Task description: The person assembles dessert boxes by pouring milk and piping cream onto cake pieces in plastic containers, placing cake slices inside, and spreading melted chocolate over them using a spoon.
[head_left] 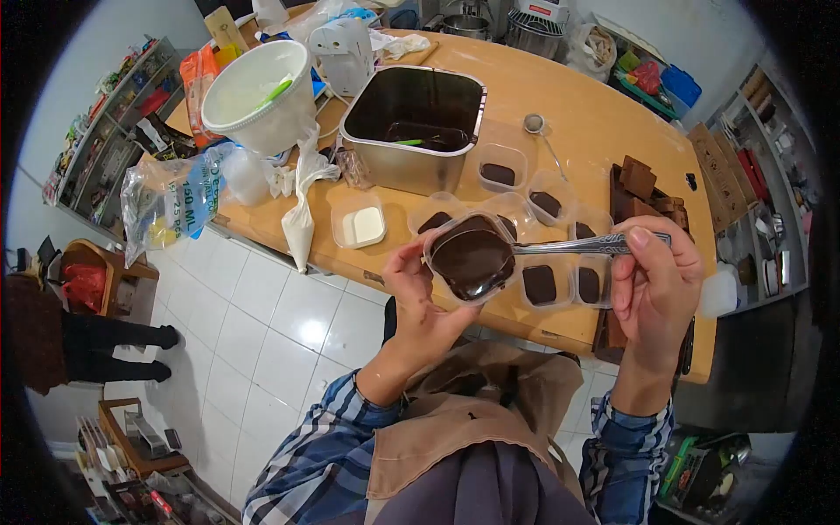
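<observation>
My left hand (pixel 418 302) grips a small clear plastic cup (pixel 461 296) from its left side and below, raised above the table's front edge. Glossy dark chocolate (pixel 477 260) covers the cup's inside. In my right hand (pixel 654 284) is a metal spoon (pixel 582 245), its patterned handle held between thumb and fingers. The spoon's bowl end reaches into the cup and is hidden in the chocolate. Just beyond, several similar cups hold dark brown squares, one of them a brownie-like piece (pixel 540 284). Left of these stands a cup with a white filling (pixel 361 226).
A deep metal pan (pixel 411 171) with chocolate and a green-handled tool stands behind the cups. To its left are a white tub (pixel 262 109) and a filled piping bag (pixel 299 223). Stacked brown pieces (pixel 637 179) sit at right. Another person (pixel 114 346) stands at far left.
</observation>
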A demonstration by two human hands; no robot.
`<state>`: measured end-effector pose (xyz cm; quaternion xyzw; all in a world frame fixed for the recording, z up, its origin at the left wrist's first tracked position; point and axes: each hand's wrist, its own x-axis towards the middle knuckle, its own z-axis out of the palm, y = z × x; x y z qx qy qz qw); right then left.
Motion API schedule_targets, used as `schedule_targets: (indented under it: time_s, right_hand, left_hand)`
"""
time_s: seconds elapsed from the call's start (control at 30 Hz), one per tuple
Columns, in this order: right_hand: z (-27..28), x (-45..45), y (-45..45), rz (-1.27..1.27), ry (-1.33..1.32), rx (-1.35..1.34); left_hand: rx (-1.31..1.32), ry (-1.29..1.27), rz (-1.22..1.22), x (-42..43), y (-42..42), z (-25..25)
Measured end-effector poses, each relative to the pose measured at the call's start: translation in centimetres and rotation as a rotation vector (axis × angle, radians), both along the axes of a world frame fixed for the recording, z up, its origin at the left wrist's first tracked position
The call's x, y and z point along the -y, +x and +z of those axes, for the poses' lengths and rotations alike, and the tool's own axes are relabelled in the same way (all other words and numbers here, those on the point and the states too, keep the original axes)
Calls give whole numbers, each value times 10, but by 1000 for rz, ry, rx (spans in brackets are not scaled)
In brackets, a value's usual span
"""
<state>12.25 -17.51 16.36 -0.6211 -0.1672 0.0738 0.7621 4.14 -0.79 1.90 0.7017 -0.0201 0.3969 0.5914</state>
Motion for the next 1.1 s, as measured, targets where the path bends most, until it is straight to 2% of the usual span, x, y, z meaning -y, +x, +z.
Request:
schedule_targets:
  time_s: [0.2,0.4,1.1]
  right_hand:
    - [0,-1,-3,-23,-14,3]
    - [-2,5,-2,6,-12,15]
    - [-13,23,13,-94,54,90]
  left_hand:
    - [-8,-73,-46,1,-3,-3]
    - [-2,23,14,-3,-5,1]
    - [1,-21,23,-5,-9,-2]
